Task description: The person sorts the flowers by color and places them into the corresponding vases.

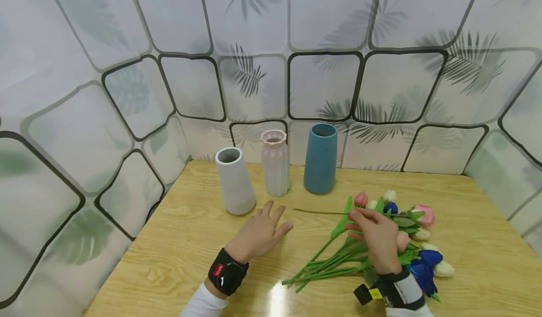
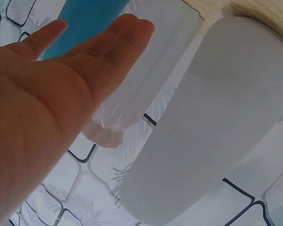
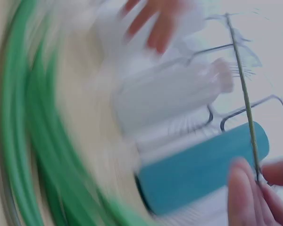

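Observation:
My right hand [image 1: 380, 241] pinches the thin brownish-green stem [image 3: 245, 94] of a pink rose [image 1: 425, 215] between thumb and fingers. The bare end of that stem points left, over the table, and the bloom is on the right. Beneath this hand lies a bunch of artificial tulips, their green stems [image 1: 323, 267] spread toward the left. My left hand [image 1: 260, 230] has its fingers extended and holds nothing. It is in front of a white vase [image 1: 237, 185] and a pale pink ribbed vase [image 1: 276, 166]. A blue vase [image 1: 320, 159] stands to their right.
The wooden table [image 1: 165, 251] carries all of these, with the three vases upright toward its back. Blue flowers [image 1: 423, 272] and white tulips [image 1: 443, 269] lie at the bunch's right end. A patterned curtain [image 1: 258, 86] closes off the back and sides.

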Demonstrator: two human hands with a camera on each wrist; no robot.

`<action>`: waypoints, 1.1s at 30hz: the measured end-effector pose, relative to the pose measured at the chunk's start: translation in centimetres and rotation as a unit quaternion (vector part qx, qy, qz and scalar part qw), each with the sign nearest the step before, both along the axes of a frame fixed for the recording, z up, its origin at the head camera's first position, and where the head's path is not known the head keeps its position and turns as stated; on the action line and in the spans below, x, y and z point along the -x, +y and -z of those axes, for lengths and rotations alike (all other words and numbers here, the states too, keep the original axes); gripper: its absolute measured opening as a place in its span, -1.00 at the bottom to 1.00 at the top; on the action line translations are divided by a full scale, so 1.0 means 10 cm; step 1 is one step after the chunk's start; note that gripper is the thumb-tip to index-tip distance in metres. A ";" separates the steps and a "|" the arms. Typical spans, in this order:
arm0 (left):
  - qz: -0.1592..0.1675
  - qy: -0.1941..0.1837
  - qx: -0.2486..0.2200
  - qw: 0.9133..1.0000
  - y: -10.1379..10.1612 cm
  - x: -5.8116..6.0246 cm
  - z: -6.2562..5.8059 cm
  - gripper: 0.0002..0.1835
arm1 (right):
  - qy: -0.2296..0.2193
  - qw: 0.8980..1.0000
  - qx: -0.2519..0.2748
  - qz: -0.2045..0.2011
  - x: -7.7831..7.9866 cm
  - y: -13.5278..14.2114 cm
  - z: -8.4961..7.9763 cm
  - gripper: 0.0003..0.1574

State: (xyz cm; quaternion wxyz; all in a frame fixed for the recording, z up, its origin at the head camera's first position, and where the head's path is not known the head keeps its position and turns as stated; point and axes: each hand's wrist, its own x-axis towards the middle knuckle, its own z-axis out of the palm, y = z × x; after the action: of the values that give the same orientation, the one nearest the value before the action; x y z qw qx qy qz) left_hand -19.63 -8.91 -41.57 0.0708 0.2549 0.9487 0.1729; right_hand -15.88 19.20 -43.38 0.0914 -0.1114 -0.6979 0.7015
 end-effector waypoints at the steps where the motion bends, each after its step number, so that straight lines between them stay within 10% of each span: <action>1: -0.001 0.000 -0.002 1.000 0.00 0.00 -0.01 -0.25 | 0.001 0.999 0.041 0.008 0.01 0.01 0.04 -0.40; 6: 0.004 0.013 0.004 1.000 -0.03 -0.01 -0.04 -0.32 | -0.002 0.983 0.184 0.027 0.02 -0.01 0.20 -0.45; 13: -0.003 0.015 0.037 0.999 -0.08 -0.02 -0.02 -0.42 | -0.053 0.918 0.391 0.037 -0.05 -0.17 -0.06 -0.69; 21: -0.076 0.051 0.015 0.996 -0.22 0.04 -0.04 -0.52 | -0.058 0.935 0.350 0.000 -0.10 -0.23 -0.14 -0.69; 27: -0.209 0.139 -0.057 0.966 -0.47 0.11 -0.23 -0.73 | -0.040 0.947 0.318 -0.020 -0.11 -0.28 -0.17 -0.71; 33: -0.303 0.063 -0.064 0.949 -0.84 0.18 -0.33 -0.67 | -0.032 0.960 0.273 -0.055 -0.10 -0.28 -0.08 -0.68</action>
State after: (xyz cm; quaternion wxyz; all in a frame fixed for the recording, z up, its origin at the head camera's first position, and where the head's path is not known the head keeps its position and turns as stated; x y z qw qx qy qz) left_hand -21.41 -17.28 -38.30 -0.0614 -0.0303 0.9708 0.2301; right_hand -14.92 16.42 -42.60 -0.0038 -0.1158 -0.4875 0.8654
